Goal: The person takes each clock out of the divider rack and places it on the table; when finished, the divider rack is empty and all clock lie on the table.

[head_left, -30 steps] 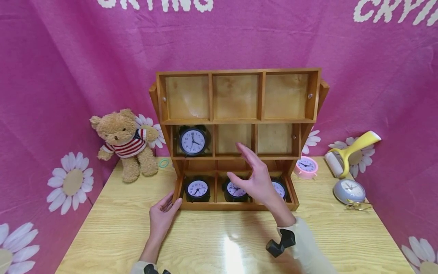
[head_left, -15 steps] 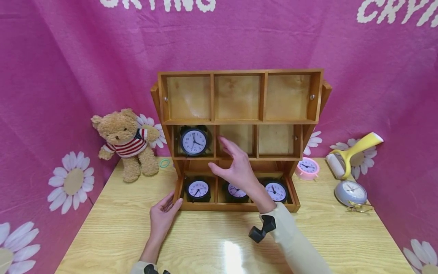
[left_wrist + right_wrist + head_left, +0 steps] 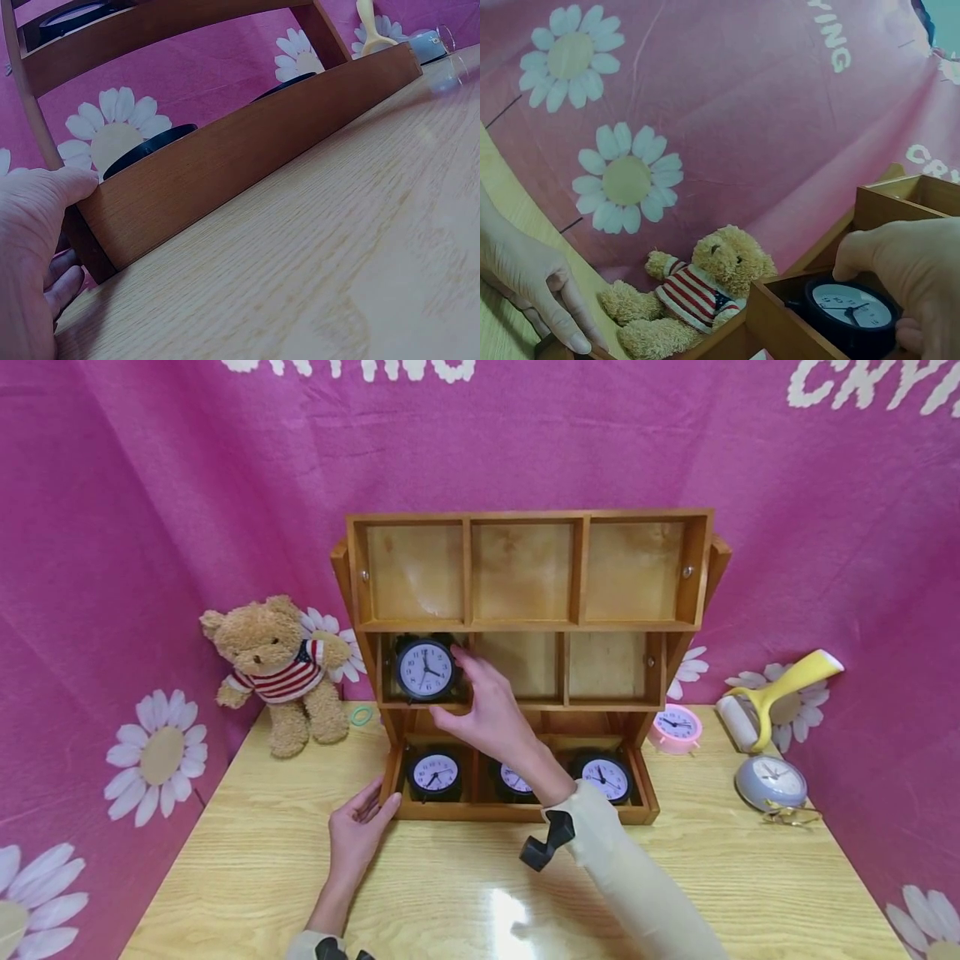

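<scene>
A wooden shelf has three tiers of three compartments. One black clock stands in the middle tier's left compartment; the bottom tier holds three more. Beside that clock's right edge is my right hand, thumb and fingers spread apart. In the right wrist view, the hand is at the clock, its fingertips partly hidden. My left hand grips the shelf's lower left corner. The left wrist view shows this hand with its thumb over the rim of the shelf and fingers outside.
A teddy bear in a striped shirt and a green ring are left of the shelf. To its right are a pink clock, a yellow-handled roller, a grey clock and glasses.
My right hand has moved left across the shelf front, from the middle compartments to the middle tier's left clock. My left hand has stayed on the corner.
</scene>
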A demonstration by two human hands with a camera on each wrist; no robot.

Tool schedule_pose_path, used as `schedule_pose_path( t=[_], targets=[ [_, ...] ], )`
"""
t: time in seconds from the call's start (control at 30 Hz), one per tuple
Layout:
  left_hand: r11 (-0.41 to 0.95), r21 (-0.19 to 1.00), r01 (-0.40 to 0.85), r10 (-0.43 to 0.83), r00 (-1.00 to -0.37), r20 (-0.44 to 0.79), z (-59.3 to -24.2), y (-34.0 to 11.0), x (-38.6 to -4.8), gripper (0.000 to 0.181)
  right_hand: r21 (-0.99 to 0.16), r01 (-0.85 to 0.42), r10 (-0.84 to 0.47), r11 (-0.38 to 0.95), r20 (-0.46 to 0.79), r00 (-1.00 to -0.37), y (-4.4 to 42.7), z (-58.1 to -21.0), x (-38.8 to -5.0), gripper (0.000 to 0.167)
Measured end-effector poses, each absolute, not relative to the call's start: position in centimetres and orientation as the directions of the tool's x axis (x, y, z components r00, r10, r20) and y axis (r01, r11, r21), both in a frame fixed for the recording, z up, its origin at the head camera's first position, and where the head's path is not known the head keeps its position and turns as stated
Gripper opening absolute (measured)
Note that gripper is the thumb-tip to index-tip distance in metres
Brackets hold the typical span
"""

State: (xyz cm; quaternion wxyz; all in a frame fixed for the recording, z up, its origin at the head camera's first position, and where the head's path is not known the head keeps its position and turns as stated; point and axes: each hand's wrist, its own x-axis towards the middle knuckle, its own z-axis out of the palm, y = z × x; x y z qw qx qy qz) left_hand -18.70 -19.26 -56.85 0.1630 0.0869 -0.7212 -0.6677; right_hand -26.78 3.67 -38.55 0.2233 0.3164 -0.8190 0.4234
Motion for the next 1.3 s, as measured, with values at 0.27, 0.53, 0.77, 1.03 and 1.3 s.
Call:
schedule_pose_path(
  t=[0.27,0.53,0.77,1.03,1.3],
  targets=[
    [0.069,0.994,0.08,-0.332,-0.938,0.098,-56.8,-19.4,-18.7,0.048,-0.435,-0.67,-0.292,0.602,0.661,-0.691,1.8,-39.1,-27.4,0.083],
    [0.081,0.993,0.08,-0.333,-0.937,0.103,-56.8,-19.4,-18.7,0.048,-0.252,-0.593,-0.274,0.765,0.706,-0.654,0.5,-39.6,-28.3,0.092],
    [0.079,0.994,0.074,-0.328,-0.94,0.096,-56.6,-19.4,-18.7,0.049,-0.274,-0.583,-0.237,0.765,0.722,-0.65,0.3,-39.8,-28.8,0.092],
    [0.091,0.994,0.067,-0.331,-0.939,0.094,-56.6,-19.3,-18.4,0.048,-0.317,-0.651,-0.205,0.69,0.776,-0.596,0.5,-40.2,-29.6,0.085],
    [0.081,0.994,0.069,-0.325,-0.941,0.092,-56.4,-19.2,-18.5,0.048,-0.366,-0.695,-0.197,0.619,0.784,-0.589,1.7,-39.3,-28.1,0.085]
  ],
)
